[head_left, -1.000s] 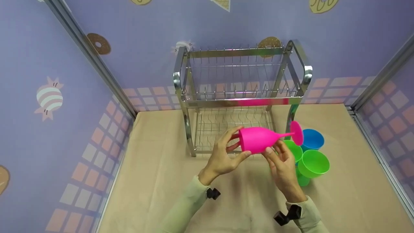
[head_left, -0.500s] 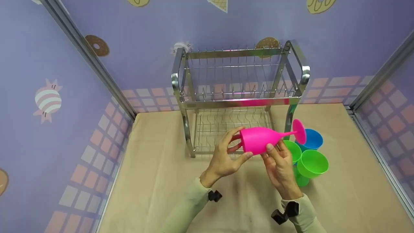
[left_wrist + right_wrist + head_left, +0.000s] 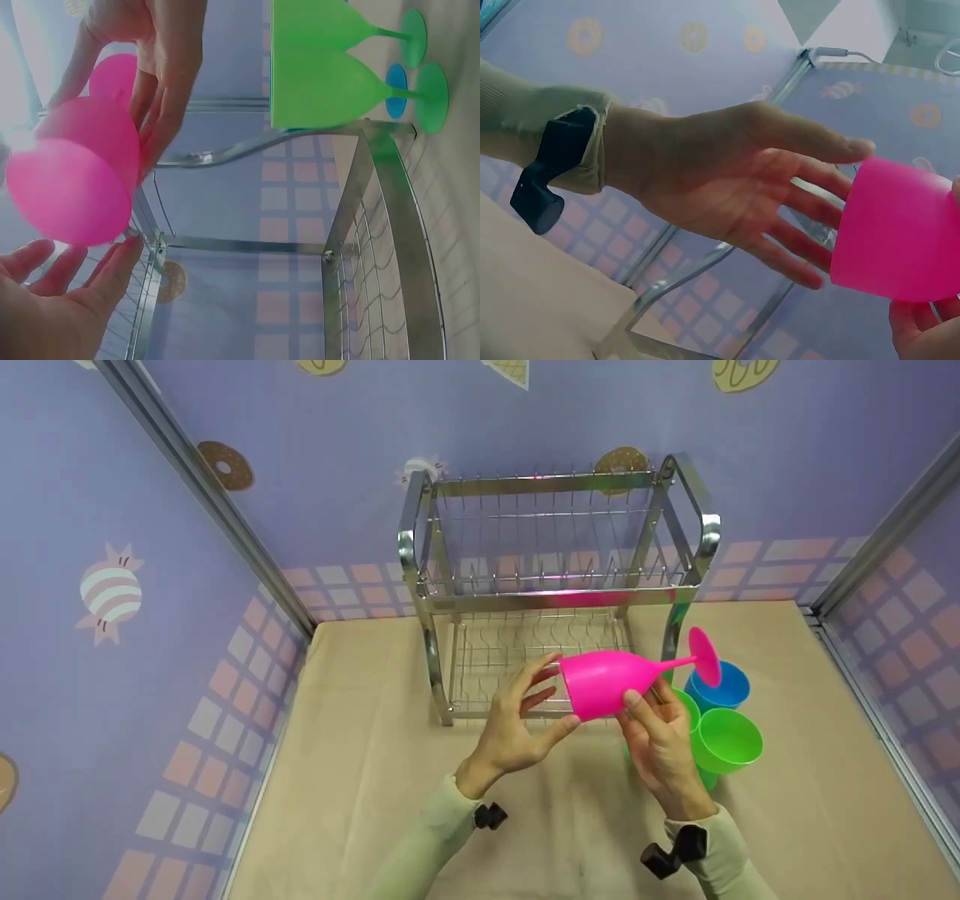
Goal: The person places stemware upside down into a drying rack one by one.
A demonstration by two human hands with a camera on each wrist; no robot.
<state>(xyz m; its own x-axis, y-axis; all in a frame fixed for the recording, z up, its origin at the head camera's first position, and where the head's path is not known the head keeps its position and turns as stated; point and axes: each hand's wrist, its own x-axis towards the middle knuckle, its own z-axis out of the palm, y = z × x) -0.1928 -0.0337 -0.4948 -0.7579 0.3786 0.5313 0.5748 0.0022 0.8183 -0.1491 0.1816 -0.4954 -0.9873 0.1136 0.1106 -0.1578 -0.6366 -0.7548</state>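
Note:
A pink stemmed goblet [image 3: 607, 682] lies sideways in the air in front of the rack, its mouth to the left and its foot up to the right. My right hand [image 3: 664, 746] grips the bowl near the stem from below, thumb on the near side. At the mouth, my left hand [image 3: 510, 735] has its fingers spread and fairly straight, with the thumb tip at the rim [image 3: 847, 217]. Whether its other fingertips touch the goblet is unclear. Beside the right hand stand green goblets [image 3: 727, 739] and a blue goblet [image 3: 720, 686], upright and partly hidden.
A two-tier metal dish rack [image 3: 555, 600] stands at the back, with wire slots above and a wire shelf below. A beige cloth [image 3: 360, 780] covers the table. Patterned panels [image 3: 150, 660] enclose the left, back and right sides.
The pink goblet has shifted slightly right with my right hand, and its foot has tipped higher. My left fingers have come away from around the mouth, leaving the thumb tip at the rim.

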